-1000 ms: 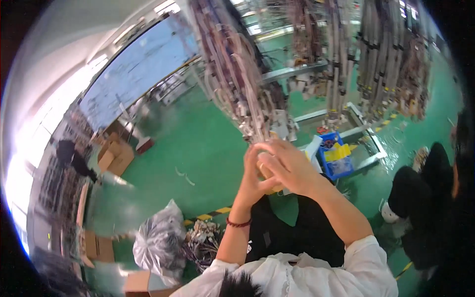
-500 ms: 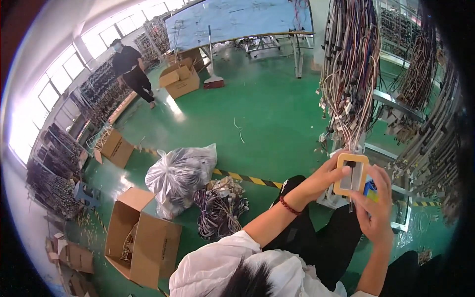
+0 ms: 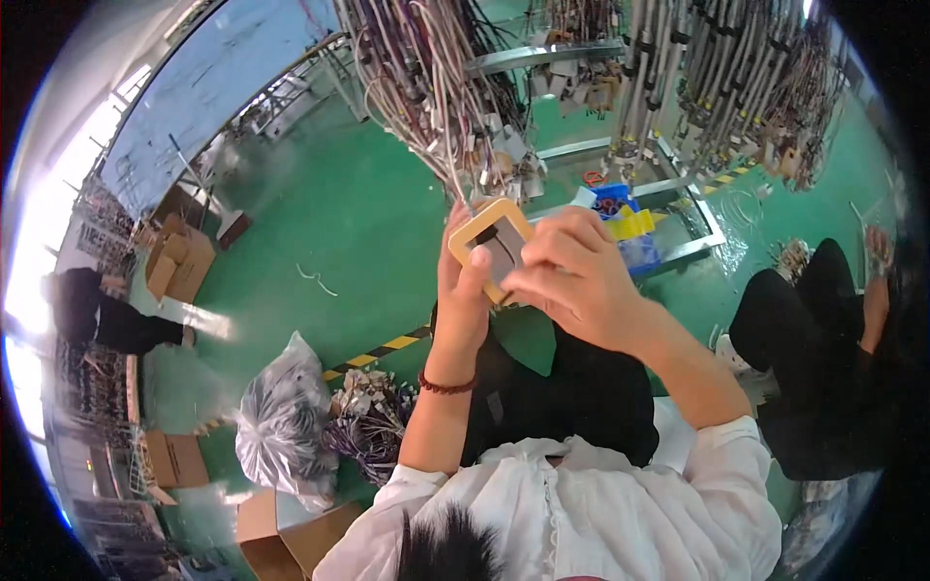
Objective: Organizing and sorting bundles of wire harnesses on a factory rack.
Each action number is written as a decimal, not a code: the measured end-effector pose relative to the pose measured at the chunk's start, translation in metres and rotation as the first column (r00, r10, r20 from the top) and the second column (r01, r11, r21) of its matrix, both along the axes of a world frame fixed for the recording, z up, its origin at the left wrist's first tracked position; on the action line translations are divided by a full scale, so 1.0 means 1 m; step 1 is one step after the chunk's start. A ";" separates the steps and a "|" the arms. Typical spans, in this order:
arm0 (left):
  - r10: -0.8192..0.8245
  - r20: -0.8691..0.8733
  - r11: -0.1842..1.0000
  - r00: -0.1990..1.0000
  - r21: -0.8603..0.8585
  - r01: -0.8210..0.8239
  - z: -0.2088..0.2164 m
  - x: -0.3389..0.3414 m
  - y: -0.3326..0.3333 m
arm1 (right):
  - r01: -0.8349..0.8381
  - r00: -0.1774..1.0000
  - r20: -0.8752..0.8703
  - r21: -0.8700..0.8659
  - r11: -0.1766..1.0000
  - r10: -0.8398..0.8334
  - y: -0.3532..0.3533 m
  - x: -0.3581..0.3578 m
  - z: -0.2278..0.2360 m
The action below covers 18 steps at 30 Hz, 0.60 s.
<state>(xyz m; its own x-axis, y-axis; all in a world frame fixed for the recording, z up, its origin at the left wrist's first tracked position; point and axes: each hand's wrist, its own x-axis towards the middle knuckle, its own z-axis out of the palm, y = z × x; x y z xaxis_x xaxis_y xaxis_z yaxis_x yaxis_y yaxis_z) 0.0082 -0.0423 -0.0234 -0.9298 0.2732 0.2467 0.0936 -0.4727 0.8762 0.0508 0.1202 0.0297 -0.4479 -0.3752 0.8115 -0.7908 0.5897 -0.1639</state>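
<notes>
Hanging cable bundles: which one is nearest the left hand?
The leftmost bundle; its lower wires hang right by the left hand, while the other bundles hang farther right.

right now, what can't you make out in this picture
Head view, throughout:
Left hand: fingers partly hidden behind the yellow-framed piece.
Right hand: whether its fingertips pinch anything is too small to tell.
Leftmost cable bundle: top cut off by the upper edge.
Nearest cardboard box: cut off by the lower edge.
</notes>
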 end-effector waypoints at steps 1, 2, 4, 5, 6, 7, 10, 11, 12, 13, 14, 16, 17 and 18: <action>0.025 -0.071 1.000 0.997 -0.008 -0.026 -0.004 0.000 0.004 | 0.015 1.000 0.000 0.003 1.000 -0.015 -0.001 0.003 -0.004; 0.059 -0.073 0.998 0.996 0.025 -0.057 -0.007 0.002 0.009 | 0.105 0.991 0.089 -0.114 0.988 -0.096 -0.001 0.005 -0.006; 0.130 -0.186 0.990 0.974 -0.027 -0.138 -0.014 0.002 0.009 | 0.228 0.951 0.266 -0.253 0.940 -0.159 -0.007 0.009 -0.016; 0.203 -0.304 0.970 0.931 -0.066 -0.233 -0.015 0.001 0.009 | 0.287 0.939 0.250 -0.195 0.938 -0.235 -0.012 0.011 -0.016; 0.222 -0.316 0.966 0.922 -0.058 -0.252 -0.015 0.004 0.011 | 0.355 0.919 0.231 -0.132 0.925 -0.319 -0.016 0.013 -0.015; 0.264 -0.402 0.933 0.877 -0.124 -0.338 -0.016 0.005 0.013 | 0.421 0.884 0.241 -0.036 0.906 -0.401 -0.018 0.016 -0.011; 0.288 -0.508 0.872 0.812 -0.212 -0.442 -0.012 0.005 0.016 | 0.428 0.895 0.062 0.166 0.889 -0.442 -0.021 0.015 -0.012; 0.293 -0.527 0.857 0.798 -0.225 -0.463 -0.015 0.005 0.017 | 0.438 0.890 0.056 0.168 0.883 -0.452 -0.018 0.015 -0.013; 0.301 -0.546 0.840 0.782 -0.236 -0.488 -0.015 0.005 0.017 | 0.400 0.908 0.046 0.196 0.895 -0.416 -0.016 0.015 -0.014; 0.314 -0.465 0.883 0.828 -0.178 -0.435 -0.015 0.005 0.022 | 0.363 0.924 0.037 0.225 0.904 -0.381 -0.014 0.016 -0.014; 0.311 -0.470 0.887 0.826 -0.168 -0.429 -0.015 0.005 0.023 | 0.352 0.927 0.034 0.257 0.900 -0.372 -0.011 0.018 -0.012; 0.313 -0.507 0.863 0.803 -0.201 -0.464 -0.015 0.004 0.021 | 0.347 0.928 0.045 0.255 0.902 -0.370 -0.009 0.021 -0.010; 0.315 -0.513 0.852 0.799 -0.217 -0.476 -0.014 0.005 0.021 | 0.352 0.926 0.052 0.238 0.905 -0.374 -0.009 0.022 -0.009; 0.307 -0.520 0.848 0.797 -0.231 -0.478 -0.014 0.007 0.022 | 0.378 0.917 0.047 0.215 0.901 -0.396 -0.009 0.022 -0.011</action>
<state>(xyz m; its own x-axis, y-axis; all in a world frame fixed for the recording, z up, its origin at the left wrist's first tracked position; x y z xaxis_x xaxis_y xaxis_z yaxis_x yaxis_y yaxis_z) 0.0151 -0.0201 -0.0369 -0.7800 0.0525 0.6236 0.6247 0.0068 0.7809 0.0724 0.1113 0.0186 -0.6560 -0.3058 0.6900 -0.4816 0.8735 -0.0707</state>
